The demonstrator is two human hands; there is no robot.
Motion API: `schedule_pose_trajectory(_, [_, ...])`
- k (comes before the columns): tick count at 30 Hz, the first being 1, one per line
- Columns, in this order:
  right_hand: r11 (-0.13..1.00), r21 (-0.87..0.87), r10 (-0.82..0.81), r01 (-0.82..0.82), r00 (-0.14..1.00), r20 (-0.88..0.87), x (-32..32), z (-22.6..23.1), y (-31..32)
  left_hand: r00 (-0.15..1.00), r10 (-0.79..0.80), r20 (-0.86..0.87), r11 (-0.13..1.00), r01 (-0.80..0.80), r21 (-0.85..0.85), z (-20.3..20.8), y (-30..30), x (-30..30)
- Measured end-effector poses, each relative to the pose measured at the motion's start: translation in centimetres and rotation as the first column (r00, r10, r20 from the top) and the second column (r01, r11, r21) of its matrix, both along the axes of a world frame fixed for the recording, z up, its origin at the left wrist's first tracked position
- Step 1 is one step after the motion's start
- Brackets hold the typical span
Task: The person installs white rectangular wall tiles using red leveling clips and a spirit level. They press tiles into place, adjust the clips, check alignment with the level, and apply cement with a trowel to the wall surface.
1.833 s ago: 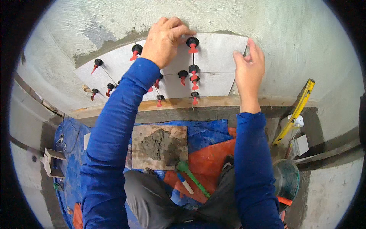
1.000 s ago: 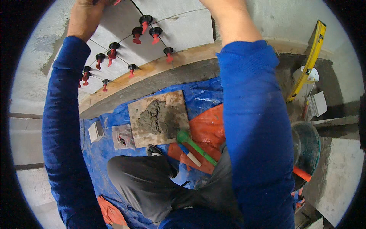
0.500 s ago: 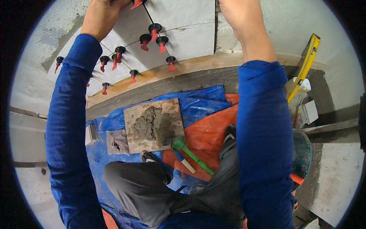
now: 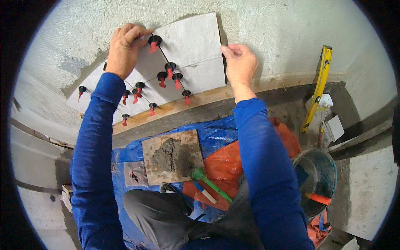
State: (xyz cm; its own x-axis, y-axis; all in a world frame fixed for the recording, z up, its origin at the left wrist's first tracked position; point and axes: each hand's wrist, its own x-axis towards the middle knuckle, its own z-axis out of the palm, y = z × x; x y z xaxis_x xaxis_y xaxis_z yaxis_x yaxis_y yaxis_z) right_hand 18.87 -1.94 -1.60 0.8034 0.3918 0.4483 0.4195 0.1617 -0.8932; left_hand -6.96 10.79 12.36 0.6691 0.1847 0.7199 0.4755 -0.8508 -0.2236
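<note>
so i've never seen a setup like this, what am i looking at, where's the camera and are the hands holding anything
There's no machine here, just a person's bare hands. A wide fisheye camera on their head looks down, so straight edges bend.

The left hand is at the upper edge of pale tiles on a wall, beside a black-and-red clip. The right hand has its fingertips at their right edge. I can't tell whether either grips anything.

Below, a blue sheet bears a board with grey paste. A yellow level and round bucket stand to the right.
</note>
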Motion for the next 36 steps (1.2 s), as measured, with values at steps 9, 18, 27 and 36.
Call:
schedule_pose_trajectory(9, [0.990, -0.113, 0.085, -0.084, 0.996, 0.005, 0.8, -1.5, 1.0, 0.999, 0.037, 0.014, 0.998, -0.036, -0.045, 0.0, -0.8, 0.3])
schedule_pose_trajectory(18, [0.996, -0.077, 0.042, -0.038, 0.998, 0.053, 0.5, -1.8, 1.4, 1.000, 0.006, -0.006, 1.000, -0.006, 0.017, 0.0, -0.5, 0.1])
schedule_pose_trajectory(27, [0.987, -0.143, 0.090, -0.074, 0.990, 0.107, 1.1, -1.1, 0.7, 1.000, 0.002, 0.015, 1.000, -0.002, -0.026, 0.1, -1.1, 0.2])
schedule_pose_trajectory(36, [0.995, 0.077, 0.046, -0.066, 0.971, 0.234, 1.5, 5.1, -0.8, 0.992, 0.126, -0.007, 0.992, -0.126, -0.003, -0.2, -1.8, 0.2])
